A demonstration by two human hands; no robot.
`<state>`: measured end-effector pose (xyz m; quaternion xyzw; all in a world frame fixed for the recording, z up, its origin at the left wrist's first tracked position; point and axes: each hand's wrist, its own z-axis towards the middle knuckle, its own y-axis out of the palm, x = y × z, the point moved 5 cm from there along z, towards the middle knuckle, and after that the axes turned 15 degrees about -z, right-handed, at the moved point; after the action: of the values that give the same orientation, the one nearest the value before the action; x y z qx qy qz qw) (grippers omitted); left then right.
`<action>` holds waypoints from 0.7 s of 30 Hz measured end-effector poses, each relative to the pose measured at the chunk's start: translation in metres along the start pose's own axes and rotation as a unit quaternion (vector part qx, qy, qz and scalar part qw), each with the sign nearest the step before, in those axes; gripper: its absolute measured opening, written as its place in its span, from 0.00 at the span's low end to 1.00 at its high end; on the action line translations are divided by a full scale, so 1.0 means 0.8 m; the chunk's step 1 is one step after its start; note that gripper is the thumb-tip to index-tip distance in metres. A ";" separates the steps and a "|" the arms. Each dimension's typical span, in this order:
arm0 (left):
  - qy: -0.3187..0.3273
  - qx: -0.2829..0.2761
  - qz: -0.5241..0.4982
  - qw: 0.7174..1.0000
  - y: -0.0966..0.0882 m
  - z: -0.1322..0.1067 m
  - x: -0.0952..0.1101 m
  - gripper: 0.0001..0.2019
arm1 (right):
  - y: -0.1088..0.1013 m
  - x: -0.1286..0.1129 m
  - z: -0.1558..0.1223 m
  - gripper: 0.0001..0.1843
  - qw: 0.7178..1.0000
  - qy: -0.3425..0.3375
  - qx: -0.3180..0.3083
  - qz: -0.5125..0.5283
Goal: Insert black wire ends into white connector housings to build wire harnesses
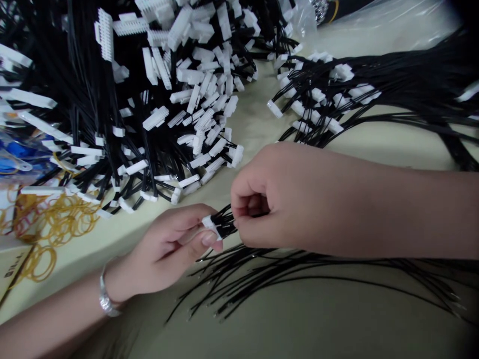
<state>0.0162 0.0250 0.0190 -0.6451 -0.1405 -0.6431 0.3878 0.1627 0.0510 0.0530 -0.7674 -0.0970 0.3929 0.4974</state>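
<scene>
Between the thumb and fingers of my left hand sits a white connector housing. Several black wires run out of its right side. My right hand is closed in a pinch on these wires, close beside the housing. Its curled fingers hide where the wires pass through. Just below both hands lies a spread of loose black wires with small bare metal tips, reaching right beneath my right forearm.
A big heap of black cables with white connectors fills the upper left. Another cable bundle lies upper right, near clear plastic bags. Yellow rubber bands and a blue item in plastic are at the left edge.
</scene>
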 end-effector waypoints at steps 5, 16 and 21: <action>-0.019 -0.008 -0.008 1.000 0.001 0.001 -0.003 0.03 | 0.002 -0.003 0.000 0.09 0.999 0.042 -0.016 0.021; -0.015 0.000 -0.047 0.999 -0.002 0.000 -0.004 0.03 | -0.005 -0.010 -0.008 0.11 0.992 0.124 0.035 0.011; -0.015 -0.010 -0.044 0.999 -0.001 -0.001 -0.004 0.03 | -0.005 -0.011 -0.007 0.11 0.993 0.108 0.040 0.004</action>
<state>0.0147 0.0259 0.0159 -0.6515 -0.1681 -0.6512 0.3509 0.1614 0.0445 0.0617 -0.7853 -0.0243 0.3132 0.5335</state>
